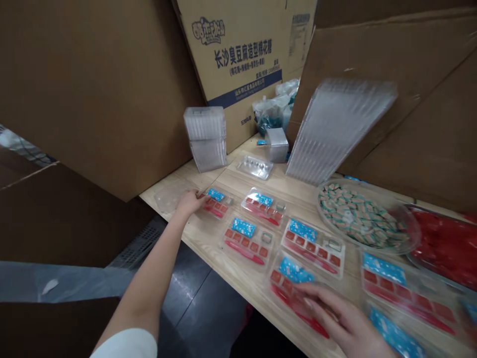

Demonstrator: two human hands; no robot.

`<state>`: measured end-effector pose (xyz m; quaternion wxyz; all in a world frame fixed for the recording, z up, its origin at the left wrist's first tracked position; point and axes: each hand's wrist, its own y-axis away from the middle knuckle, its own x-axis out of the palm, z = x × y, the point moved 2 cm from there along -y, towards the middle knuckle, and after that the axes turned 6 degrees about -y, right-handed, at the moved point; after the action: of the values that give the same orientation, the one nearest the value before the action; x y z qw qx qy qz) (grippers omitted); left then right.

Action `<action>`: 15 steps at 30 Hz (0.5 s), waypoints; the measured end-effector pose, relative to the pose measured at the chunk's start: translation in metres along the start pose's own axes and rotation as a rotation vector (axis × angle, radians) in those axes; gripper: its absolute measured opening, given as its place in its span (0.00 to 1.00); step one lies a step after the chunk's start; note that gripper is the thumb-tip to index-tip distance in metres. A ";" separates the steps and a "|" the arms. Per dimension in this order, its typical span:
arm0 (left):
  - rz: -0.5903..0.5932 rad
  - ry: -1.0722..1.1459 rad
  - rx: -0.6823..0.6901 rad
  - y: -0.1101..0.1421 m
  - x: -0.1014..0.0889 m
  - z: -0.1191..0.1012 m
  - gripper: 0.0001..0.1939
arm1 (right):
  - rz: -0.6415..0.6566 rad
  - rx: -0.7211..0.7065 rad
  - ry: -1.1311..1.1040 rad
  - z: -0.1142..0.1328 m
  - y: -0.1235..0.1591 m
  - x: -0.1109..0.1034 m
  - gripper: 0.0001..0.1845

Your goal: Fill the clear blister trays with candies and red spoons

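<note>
My left hand (190,203) is closed at the left end of the farthest filled clear plastic tray (216,203). My right hand (341,315) reaches over the nearest middle tray (294,296), thumb and fingers drawn together; what they hold, if anything, is blurred and hidden. Several filled trays lie in rows, such as this one (248,241) and a brighter one (313,246). Each shows a blue patterned sachet (243,227), a row of reddish-brown squares and a long red piece. Some also show a small greenish packet (267,237) in the right corner.
Stacks of clear trays (206,139) stand at the back, a taller one (335,129) leaning right. A round tub (367,216) of small green-and-tan packets and a container of red pieces (447,243) sit right. Cardboard boxes (242,44) wall the table (208,243).
</note>
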<state>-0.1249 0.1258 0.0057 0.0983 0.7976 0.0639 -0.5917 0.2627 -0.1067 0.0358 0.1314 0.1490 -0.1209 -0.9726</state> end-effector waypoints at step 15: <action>0.057 -0.027 0.047 -0.012 0.003 0.001 0.20 | -0.182 0.325 -0.812 0.089 -0.209 0.150 0.10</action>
<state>-0.1282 0.1372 0.0018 0.0972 0.7932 0.0260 -0.6006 0.0496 0.0629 0.0224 -0.0381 -0.2164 -0.3003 -0.9282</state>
